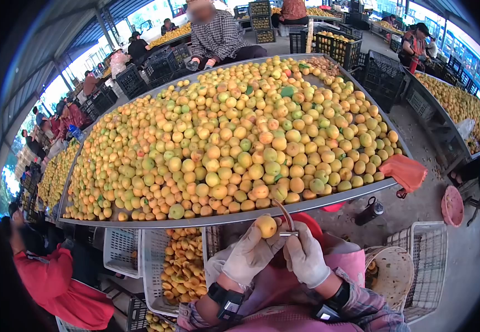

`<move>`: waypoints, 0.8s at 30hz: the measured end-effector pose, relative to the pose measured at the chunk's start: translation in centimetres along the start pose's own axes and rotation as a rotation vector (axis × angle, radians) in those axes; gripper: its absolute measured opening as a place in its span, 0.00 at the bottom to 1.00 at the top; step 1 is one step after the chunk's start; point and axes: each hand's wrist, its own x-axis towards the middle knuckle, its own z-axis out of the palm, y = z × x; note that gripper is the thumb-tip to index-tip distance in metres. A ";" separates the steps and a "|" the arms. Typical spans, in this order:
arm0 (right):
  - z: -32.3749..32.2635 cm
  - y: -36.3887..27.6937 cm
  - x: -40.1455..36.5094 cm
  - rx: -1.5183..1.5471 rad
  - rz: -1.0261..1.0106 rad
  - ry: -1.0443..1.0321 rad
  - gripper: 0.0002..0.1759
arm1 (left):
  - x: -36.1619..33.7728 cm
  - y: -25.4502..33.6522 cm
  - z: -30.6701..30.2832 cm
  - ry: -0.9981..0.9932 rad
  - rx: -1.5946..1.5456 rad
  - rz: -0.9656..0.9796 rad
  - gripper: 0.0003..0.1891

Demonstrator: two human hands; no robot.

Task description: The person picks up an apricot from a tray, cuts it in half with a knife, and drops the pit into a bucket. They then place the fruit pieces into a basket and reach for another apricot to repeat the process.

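A yellow-orange apricot (266,226) is held in the fingers of my left hand (254,252), which wears a pale glove. My right hand (307,256), also gloved, grips a small metal tool (288,233) with a curved, brownish strip rising from it. The tool lies close beside the apricot, between the two hands; whether they touch I cannot tell. Just beyond my hands, a metal-edged table (195,222) bears a wide heap of apricots (212,149), yellow, orange and some greenish, with a few green leaves.
Below the table's edge, a white crate (152,276) holds apricot pieces (183,265). At right are a round basket (393,276), a white crate (429,271), a dark bottle (369,211) and an orange cloth (405,172). A person in red (65,288) is at left; another person sits across the table.
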 end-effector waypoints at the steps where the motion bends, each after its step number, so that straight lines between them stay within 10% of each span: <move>1: 0.1 -0.1 0.2 -0.003 0.004 0.001 0.16 | -0.1 -0.2 0.1 0.001 -0.005 -0.002 0.24; 24: 1.2 0.1 1.3 -0.553 -0.418 0.159 0.23 | -0.4 -1.1 1.3 -0.006 0.123 0.085 0.32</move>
